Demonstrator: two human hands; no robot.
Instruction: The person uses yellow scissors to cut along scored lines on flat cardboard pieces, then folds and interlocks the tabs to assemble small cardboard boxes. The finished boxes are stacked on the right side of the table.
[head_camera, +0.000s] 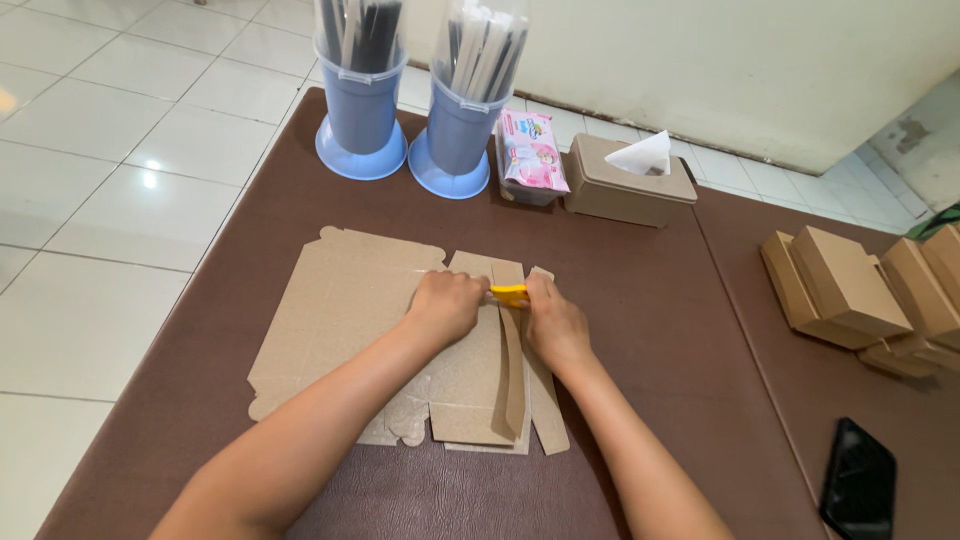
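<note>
A flat brown cardboard box blank (335, 320) lies on the dark brown table (650, 330), with a side panel folded over near its right edge. My left hand (445, 305) presses down on the cardboard at the fold. My right hand (553, 322) rests on the folded strip just to the right. Between the two hands a small yellow object (508, 294) shows; both hands touch it, and which one grips it I cannot tell.
Two blue holders (362, 110) (455, 130) with clear lids stand at the table's back. Beside them are a pink wipes pack (532, 150) and a brown tissue box (625, 185). Folded cardboard boxes (850, 290) are stacked at right, a black phone (858, 480) near the front right.
</note>
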